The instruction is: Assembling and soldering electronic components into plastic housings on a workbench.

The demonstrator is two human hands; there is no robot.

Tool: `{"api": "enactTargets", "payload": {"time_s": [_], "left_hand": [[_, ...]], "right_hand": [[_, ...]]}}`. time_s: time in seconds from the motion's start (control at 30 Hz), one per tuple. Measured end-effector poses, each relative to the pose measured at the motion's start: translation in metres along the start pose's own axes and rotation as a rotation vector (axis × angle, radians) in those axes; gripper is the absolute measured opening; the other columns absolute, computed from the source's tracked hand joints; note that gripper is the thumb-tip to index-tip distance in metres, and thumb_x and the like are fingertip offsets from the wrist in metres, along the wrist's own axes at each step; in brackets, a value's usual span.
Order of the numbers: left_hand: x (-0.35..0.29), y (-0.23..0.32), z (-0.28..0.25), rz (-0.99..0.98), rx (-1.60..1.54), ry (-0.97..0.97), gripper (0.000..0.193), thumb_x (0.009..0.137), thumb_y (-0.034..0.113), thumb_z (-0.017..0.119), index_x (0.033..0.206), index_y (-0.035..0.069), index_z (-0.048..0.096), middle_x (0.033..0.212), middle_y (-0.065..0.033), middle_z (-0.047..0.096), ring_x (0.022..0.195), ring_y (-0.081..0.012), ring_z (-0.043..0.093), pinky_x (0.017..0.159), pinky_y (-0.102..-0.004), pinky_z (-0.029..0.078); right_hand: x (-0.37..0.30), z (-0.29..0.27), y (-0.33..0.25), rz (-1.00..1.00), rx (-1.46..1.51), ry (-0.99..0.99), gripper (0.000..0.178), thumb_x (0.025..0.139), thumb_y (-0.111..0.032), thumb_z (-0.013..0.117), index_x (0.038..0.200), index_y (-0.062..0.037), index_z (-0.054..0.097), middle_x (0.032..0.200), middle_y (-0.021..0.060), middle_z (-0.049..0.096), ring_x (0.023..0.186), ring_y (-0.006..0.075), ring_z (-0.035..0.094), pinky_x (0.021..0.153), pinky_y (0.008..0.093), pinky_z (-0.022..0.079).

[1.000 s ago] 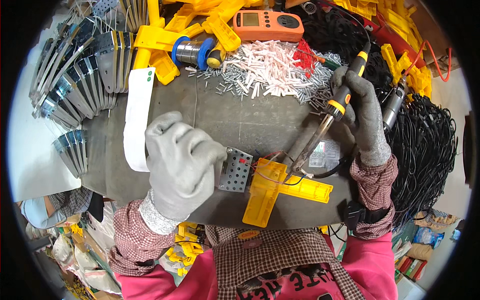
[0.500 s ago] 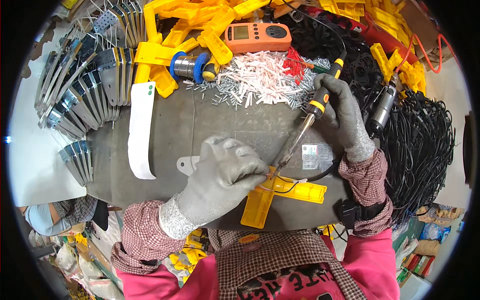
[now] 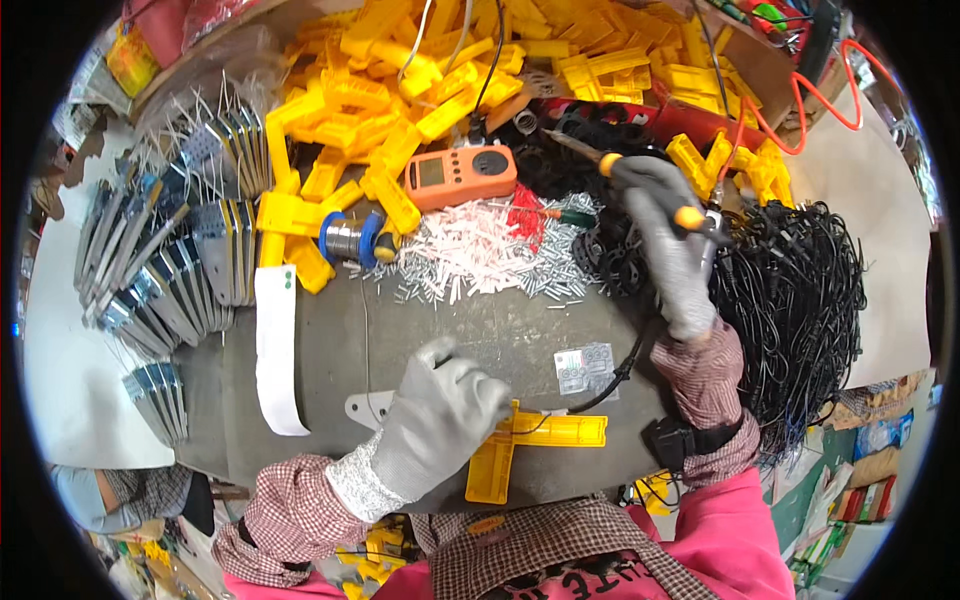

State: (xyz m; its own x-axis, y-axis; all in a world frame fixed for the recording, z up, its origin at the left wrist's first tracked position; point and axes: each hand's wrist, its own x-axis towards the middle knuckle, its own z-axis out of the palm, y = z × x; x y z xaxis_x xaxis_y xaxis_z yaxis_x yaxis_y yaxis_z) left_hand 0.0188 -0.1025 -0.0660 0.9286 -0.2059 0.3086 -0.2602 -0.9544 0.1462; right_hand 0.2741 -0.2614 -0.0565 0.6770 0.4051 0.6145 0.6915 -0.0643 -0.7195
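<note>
My left hand [image 3: 445, 425], in a grey glove, is closed, its fingertips at the upper end of a yellow plastic housing [image 3: 490, 470]. A thin solder wire [image 3: 366, 335] runs from the blue-ended spool [image 3: 350, 238] down into this hand; the pinch itself is hidden. From under the hand pokes a flat metal plate [image 3: 358, 406] with a hole. A black cable [image 3: 622, 372] reaches the housing, with thin wires lying over its arm. My gloved right hand [image 3: 665, 225] grips a soldering iron [image 3: 608, 163] above the black parts, its tip pointing up and left.
Pink sleeves and metal pins [image 3: 470, 245] lie in a heap mid-table, beside an orange meter [image 3: 462, 177]. Metal plates [image 3: 170, 280] stack at left near a white strip [image 3: 277, 350]. Black cables [image 3: 790, 290] pile at right; yellow housings [image 3: 350, 95] fill the back.
My right hand has lifted the soldering iron away from the housing, up toward the back, and turned its tip away. My left hand stays by the housing. The view has shifted.
</note>
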Motion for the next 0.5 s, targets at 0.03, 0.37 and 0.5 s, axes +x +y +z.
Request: {"api": "enactTargets", "payload": {"time_s": [0.03,0.37,0.5], "left_hand": [[-0.002,0.003,-0.003,-0.127,-0.176,-0.069,0.013,0.079,0.016,0.074,0.088,0.014,0.064,0.084,-0.0001,0.065,0.091,-0.0230,0.059,0.093,-0.0375,0.045],[0.009,-0.022,0.003,0.018,-0.137,-0.040,0.025,0.077,0.020,0.078,0.092,0.011,0.060,0.085,-0.0027,0.066,0.087,-0.0235,0.065,0.101,-0.0452,0.042],[0.062,0.012,-0.004,-0.077,-0.432,-0.030,0.026,0.078,0.019,0.076,0.095,0.007,0.060,0.084,-0.0070,0.068,0.086,-0.0284,0.066,0.100,-0.0438,0.043]], "right_hand": [[0.005,0.004,0.001,-0.056,-0.044,-0.044,0.024,0.092,-0.008,0.066,0.115,-0.0034,0.065,0.102,0.0086,0.071,0.089,0.0182,0.070,0.081,0.0295,0.054],[0.063,0.042,0.027,-0.332,-0.579,-0.239,0.047,0.083,-0.003,0.060,0.130,-0.0107,0.057,0.117,0.0182,0.061,0.104,0.0379,0.064,0.091,0.0428,0.054],[0.002,0.001,-0.049,-0.121,-0.188,-0.261,0.046,0.085,0.008,0.053,0.128,-0.0063,0.058,0.121,0.0185,0.061,0.110,0.0361,0.063,0.095,0.0405,0.052]]}}
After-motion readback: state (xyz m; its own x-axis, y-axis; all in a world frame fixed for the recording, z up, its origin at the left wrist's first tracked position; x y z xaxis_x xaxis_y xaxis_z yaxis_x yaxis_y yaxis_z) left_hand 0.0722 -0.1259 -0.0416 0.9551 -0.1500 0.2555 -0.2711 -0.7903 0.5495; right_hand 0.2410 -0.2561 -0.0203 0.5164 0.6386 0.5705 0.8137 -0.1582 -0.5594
